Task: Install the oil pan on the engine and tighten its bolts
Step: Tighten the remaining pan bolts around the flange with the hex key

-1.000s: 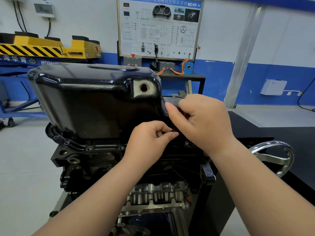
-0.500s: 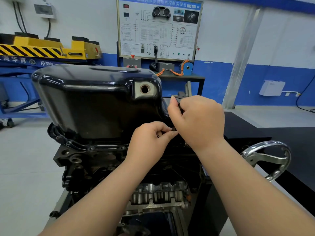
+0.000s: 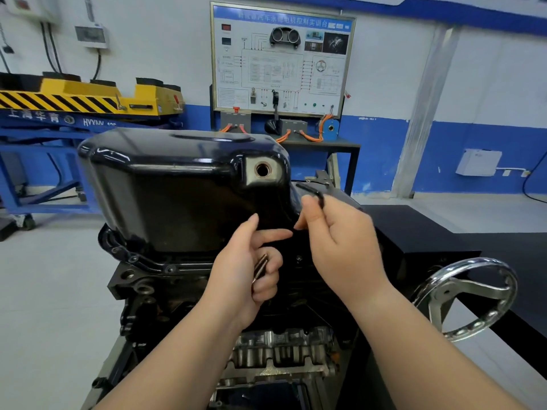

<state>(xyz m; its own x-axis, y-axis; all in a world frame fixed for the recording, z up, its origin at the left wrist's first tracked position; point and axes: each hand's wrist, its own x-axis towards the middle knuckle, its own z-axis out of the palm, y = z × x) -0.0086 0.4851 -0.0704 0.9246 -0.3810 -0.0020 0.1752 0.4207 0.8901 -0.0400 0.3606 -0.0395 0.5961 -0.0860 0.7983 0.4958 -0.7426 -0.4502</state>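
Observation:
A glossy black oil pan [image 3: 177, 184] sits upside-down on the dark engine block [image 3: 139, 291], its drain hole [image 3: 262, 169] facing me. Bolts show along its flange [image 3: 139, 258] at the left. My left hand [image 3: 245, 273] is in front of the pan's right end, thumb and index finger stretched toward the pan, the other fingers curled round a few dark bolts [image 3: 260, 266]. My right hand [image 3: 340, 232] is just right of it and grips a black L-shaped hex key [image 3: 313, 193] whose short arm sticks up left. The key's lower end is hidden.
A chrome handwheel [image 3: 467, 300] of the engine stand sits at the right, beside a black table [image 3: 429, 232]. A yellow-and-blue lift [image 3: 74, 105] stands at the back left. A training board [image 3: 281, 60] on a small bench is behind the engine.
My two hands were pinched together at the pan's right flange. They have drawn apart and back. The left hand's index finger and thumb have opened, and the bolts and hex key now show.

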